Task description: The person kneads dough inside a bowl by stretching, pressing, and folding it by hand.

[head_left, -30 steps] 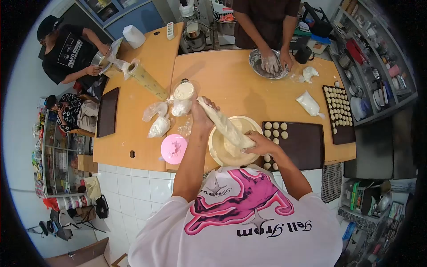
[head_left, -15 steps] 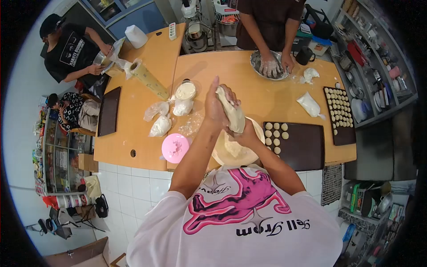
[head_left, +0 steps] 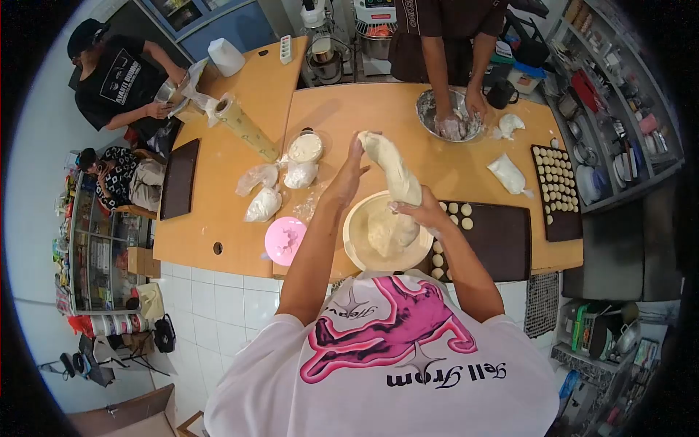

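Observation:
A long piece of pale dough (head_left: 393, 166) is stretched at a slant above the table. My left hand (head_left: 349, 173) has its fingertips at the upper end of the dough, with the thumb standing apart. My right hand (head_left: 424, 212) is wrapped round the lower end, over the right rim of a wide cream bowl (head_left: 354, 247). More dough (head_left: 389, 231) lies in that bowl as a soft lump. Close to my right forearm is a dark baking tray (head_left: 495, 244) with several small round dough balls (head_left: 466, 210), partly covered by my arm.
A pink lid (head_left: 285, 241), bags of white powder (head_left: 263, 206) and a roll of film (head_left: 246, 131) are on the left. Across the table a co-worker's hands (head_left: 459, 124) work in a metal bowl (head_left: 429, 120). A second tray (head_left: 557, 193) of dough balls is far right.
The dough has gone from being pressed between both hands to stretched between them. My hands have moved apart, uncovering the lump in the bowl. The co-worker's hands have shifted in the metal bowl.

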Tool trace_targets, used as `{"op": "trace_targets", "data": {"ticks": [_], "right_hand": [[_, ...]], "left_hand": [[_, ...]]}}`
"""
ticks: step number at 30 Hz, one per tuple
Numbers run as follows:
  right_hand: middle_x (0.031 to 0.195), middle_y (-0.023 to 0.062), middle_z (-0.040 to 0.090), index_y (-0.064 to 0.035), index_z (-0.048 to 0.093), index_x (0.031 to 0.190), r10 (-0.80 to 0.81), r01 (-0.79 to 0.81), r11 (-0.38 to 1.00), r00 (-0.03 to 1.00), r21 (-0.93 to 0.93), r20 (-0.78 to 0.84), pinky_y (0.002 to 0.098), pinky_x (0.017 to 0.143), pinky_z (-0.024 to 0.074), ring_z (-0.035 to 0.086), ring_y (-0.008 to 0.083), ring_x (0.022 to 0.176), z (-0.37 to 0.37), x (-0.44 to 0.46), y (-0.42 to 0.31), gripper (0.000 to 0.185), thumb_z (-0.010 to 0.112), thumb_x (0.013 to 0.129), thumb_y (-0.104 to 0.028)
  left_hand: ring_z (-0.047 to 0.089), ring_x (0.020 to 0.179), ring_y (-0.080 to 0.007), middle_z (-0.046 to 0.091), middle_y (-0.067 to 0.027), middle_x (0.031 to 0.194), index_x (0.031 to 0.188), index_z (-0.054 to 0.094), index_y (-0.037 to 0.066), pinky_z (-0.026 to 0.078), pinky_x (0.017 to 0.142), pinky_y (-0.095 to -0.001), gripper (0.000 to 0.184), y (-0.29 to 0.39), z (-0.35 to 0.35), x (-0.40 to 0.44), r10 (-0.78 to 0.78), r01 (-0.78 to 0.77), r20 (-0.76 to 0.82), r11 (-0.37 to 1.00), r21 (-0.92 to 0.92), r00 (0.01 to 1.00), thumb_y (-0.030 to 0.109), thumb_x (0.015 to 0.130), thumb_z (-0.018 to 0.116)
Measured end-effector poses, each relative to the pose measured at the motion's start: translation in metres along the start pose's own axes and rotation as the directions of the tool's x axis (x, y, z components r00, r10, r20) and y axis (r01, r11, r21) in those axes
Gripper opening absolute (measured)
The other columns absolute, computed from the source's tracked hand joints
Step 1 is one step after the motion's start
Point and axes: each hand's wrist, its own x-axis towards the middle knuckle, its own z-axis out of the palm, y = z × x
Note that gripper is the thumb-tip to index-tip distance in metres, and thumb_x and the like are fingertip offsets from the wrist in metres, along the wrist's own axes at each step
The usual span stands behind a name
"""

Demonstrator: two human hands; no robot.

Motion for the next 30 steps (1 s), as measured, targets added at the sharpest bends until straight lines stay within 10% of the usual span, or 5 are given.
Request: {"op": "trace_targets", "data": {"ticks": [7,13,21,28,30], "right_hand": [[0.104,0.0176,0.061,0.006,0.053,0.114,-0.082,0.125,0.86,0.991,-0.495,0.108,0.0325,0.084,0.0458,0.059,0.0227,0.094,-0.018,0.001,0.02,0.06,0.077,0.071,-0.028],[0.088,0.0285,0.061,0.0083,0.052,0.102,-0.158,0.231,0.655,0.973,-0.72,0.169,0.0463,0.077,0.0474,0.059,0.0438,0.085,0.006,-0.009,0.017,0.053,0.073,0.07,-0.028],[0.088,0.0242,0.063,0.0072,0.053,0.103,-0.069,0.089,0.658,0.996,-0.748,0.059,0.0423,0.075,0.048,0.061,0.0394,0.084,0.011,-0.014,0.023,0.047,0.071,0.072,-0.024],[0.113,0.0138,0.06,0.0026,0.054,0.117,0.042,-0.015,0.963,0.995,-0.27,0.096,0.0339,0.087,0.0456,0.056,0.0217,0.107,-0.018,0.002,0.045,0.064,0.081,0.066,-0.026],[0.113,0.0142,0.06,-0.0009,0.054,0.121,0.031,0.084,0.742,0.987,-0.665,0.16,0.0326,0.088,0.0453,0.057,0.0249,0.106,-0.019,0.008,0.045,0.067,0.08,0.065,-0.028]], "left_hand": [[0.053,0.108,-0.0219,0.056,-0.0094,0.115,0.12,0.05,0.008,0.039,0.097,-0.0385,0.061,-0.066,0.014,-0.021,-0.437,0.416,0.068,0.779,-0.469,0.897,0.06,0.089,0.042],[0.061,0.066,-0.0192,0.06,-0.006,0.076,0.097,0.056,0.009,0.053,0.061,-0.0343,0.031,-0.083,0.019,-0.014,-0.503,0.431,-0.069,0.795,-0.427,0.861,0.031,0.08,0.071],[0.054,0.051,-0.0161,0.05,-0.0015,0.056,0.078,0.048,0.015,0.05,0.052,-0.0313,0.024,-0.075,0.009,-0.008,-0.44,0.266,-0.207,0.789,-0.554,0.874,0.021,0.079,0.072],[0.06,0.07,-0.0173,0.059,-0.0075,0.091,0.111,0.046,0.01,0.054,0.065,-0.0345,0.029,-0.054,0.03,-0.025,-0.103,0.06,-0.058,0.865,-0.497,0.993,0.025,0.09,0.059],[0.06,0.08,-0.0158,0.06,-0.0099,0.107,0.119,0.042,0.01,0.054,0.072,-0.0355,0.034,-0.045,0.034,-0.027,-0.069,0.079,0.038,0.901,-0.427,0.997,0.027,0.093,0.055]]}}
